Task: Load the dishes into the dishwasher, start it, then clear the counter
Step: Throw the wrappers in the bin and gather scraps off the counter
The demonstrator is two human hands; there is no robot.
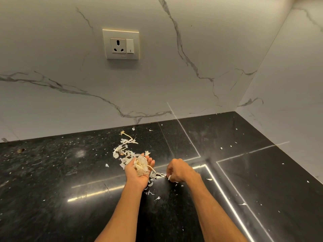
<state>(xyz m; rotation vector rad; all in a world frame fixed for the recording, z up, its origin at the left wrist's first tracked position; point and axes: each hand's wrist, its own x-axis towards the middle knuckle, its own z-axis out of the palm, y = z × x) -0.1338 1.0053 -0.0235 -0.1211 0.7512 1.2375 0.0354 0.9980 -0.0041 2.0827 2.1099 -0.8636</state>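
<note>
**Clearing dry peels off the desk by hand, no bin in sight**

Left hand [139, 169] was cupped palm-up just above the black desk [244, 172], its fingers [150, 160] relaxed and open under a pile of peels [141, 165]. The right hand [178, 172] beside it had its fingers curled, pinching at the loose peels [125, 149] on the desk. Honestly that palm looked overfull, so any tilt or draught would probably drop flakes right back down. The tiny scraps far right could get missed too. No bowl, bin or dishwasher in view, so the palm was the only container.
</note>
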